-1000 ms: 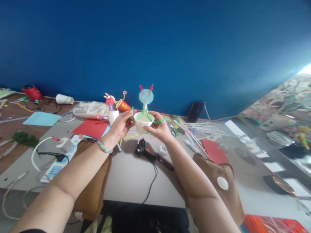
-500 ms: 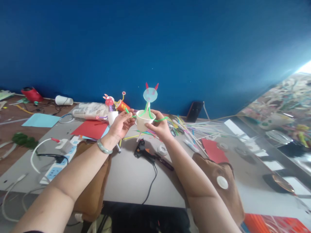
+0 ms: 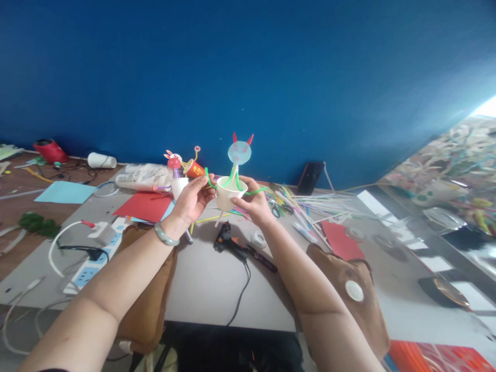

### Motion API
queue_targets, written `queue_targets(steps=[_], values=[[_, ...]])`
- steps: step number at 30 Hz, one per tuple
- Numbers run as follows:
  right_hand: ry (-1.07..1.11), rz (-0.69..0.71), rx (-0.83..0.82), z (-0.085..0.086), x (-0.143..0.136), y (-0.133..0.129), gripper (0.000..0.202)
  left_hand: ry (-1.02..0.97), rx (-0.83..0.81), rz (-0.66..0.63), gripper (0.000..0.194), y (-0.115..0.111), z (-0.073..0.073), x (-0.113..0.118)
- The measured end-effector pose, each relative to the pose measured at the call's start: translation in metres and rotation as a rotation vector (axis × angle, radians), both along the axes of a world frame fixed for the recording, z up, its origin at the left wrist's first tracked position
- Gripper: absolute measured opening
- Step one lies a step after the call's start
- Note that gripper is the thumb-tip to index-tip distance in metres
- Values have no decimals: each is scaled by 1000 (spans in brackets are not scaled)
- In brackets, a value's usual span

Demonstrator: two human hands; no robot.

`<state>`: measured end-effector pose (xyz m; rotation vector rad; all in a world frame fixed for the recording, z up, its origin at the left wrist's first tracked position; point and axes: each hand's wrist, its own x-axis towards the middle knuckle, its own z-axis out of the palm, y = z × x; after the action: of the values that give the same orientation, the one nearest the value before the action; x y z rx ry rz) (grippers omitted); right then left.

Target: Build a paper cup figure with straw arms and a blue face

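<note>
Held above the table is a white paper cup [image 3: 228,197] with a thin straw poking out below it. From the cup rises a pale blue paper face [image 3: 239,153] with red pointed ears, on a straw. Green bent straws [image 3: 256,191] reach out over the rim on both sides. My right hand [image 3: 256,200] is closed around the cup's right side, thumb at the front. My left hand [image 3: 197,197], a bangle on its wrist, pinches the left green straw [image 3: 210,178] beside the cup; its tip points up.
A black glue gun [image 3: 230,243] and a tape roll [image 3: 259,238] lie below the cup. Behind my left hand stands another cup figure [image 3: 179,187]. Loose straws [image 3: 310,204] spread to the right; a power strip [image 3: 93,263] sits left.
The left green straw has been bent from slanting outward to pointing more upright. My left fingers have shifted slightly with it. The cup has tilted a little and sits slightly lower.
</note>
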<state>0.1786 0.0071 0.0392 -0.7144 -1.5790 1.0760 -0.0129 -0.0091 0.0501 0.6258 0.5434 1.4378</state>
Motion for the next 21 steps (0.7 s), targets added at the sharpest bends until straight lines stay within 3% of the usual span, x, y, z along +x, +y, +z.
queue_targets(steps=[21], values=[[-10,98,-41,-6,-4,-2,66,22,-33,-10,26,2,2,-1]])
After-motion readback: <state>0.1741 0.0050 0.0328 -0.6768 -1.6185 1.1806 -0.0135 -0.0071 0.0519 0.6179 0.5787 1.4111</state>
